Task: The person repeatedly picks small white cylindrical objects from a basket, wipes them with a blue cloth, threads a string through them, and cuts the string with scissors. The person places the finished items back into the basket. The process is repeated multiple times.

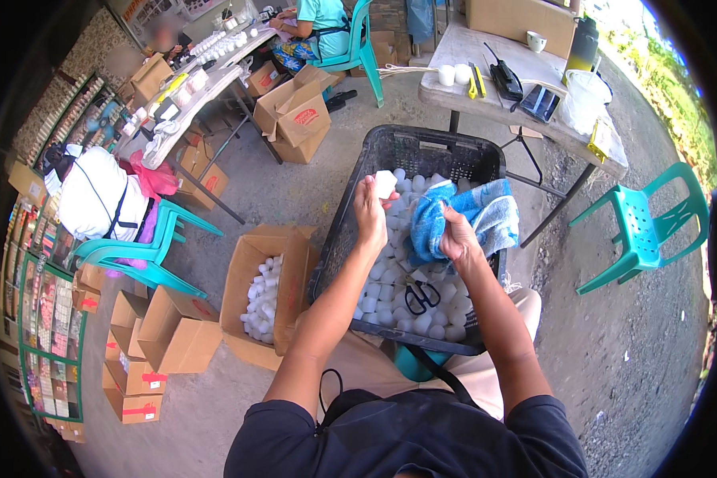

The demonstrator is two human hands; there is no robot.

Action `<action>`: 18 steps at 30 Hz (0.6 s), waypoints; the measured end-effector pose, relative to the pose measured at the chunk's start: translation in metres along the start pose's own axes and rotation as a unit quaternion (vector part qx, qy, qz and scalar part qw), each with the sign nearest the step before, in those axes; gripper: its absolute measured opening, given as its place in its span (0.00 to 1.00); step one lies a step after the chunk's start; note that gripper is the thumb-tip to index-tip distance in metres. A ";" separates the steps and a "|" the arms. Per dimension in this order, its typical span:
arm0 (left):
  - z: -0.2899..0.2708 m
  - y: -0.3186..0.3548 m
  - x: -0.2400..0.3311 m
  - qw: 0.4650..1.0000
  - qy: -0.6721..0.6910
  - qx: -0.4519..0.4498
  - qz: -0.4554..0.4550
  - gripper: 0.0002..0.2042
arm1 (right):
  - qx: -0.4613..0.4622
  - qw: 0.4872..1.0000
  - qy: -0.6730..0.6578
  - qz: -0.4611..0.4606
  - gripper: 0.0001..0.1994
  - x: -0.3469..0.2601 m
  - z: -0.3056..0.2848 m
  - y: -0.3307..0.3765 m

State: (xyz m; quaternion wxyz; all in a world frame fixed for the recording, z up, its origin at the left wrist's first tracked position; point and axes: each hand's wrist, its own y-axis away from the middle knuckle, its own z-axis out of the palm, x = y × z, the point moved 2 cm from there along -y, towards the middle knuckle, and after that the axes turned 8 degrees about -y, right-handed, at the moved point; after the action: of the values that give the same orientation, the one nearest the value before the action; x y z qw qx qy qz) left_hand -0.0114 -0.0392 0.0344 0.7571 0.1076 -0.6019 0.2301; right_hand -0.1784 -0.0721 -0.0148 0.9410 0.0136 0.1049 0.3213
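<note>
Wiping seems underway: left hand (370,209) pinches a white jar (385,184), right hand (456,237) grips a blue towel (474,217) above the crate (422,147); rubbing likely needs them brought together.

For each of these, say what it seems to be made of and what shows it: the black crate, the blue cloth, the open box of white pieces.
Black crate: likely moulded plastic, matte, with lattice walls.
Blue cloth: terry-like fabric, soft folds, in the right hand.
Open box: brown corrugated cardboard, dull, with creased flaps.
</note>
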 end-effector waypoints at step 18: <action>0.029 0.035 -0.007 0.941 -0.258 -0.158 0.150 0.20 | 0.122 0.916 0.350 -0.153 0.29 -0.002 0.029 0.016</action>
State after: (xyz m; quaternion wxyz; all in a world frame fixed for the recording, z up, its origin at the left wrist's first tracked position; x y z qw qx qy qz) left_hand -0.0540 -0.0231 0.0315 0.5396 -0.0490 -0.8144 0.2077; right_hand -0.1838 -0.0600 0.0150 0.8731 -0.0014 0.4663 0.1424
